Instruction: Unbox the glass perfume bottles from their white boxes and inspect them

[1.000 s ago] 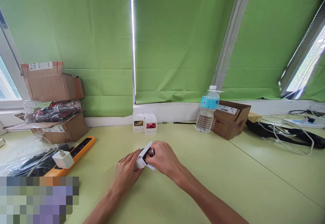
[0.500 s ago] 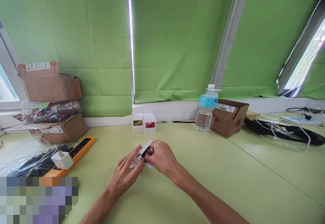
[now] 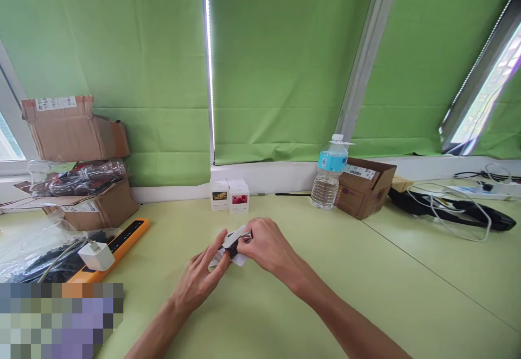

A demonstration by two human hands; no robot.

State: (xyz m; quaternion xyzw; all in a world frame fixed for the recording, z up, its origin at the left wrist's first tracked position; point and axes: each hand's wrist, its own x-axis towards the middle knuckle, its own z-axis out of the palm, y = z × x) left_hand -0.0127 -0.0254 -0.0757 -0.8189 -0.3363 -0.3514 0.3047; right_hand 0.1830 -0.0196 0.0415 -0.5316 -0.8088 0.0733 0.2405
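The left hand (image 3: 199, 278), with its fingers curved around the sides, holds a small open white box (image 3: 217, 256) low above or on the table (image 3: 260, 315), I cannot tell which. To the right of it, the right hand (image 3: 264, 242) pinches a dark and silvery object (image 3: 233, 249) at the open end of the box, between its thumb and bent fingers.

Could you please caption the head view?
Left hand holds a small white box as the right hand grips a dark item.
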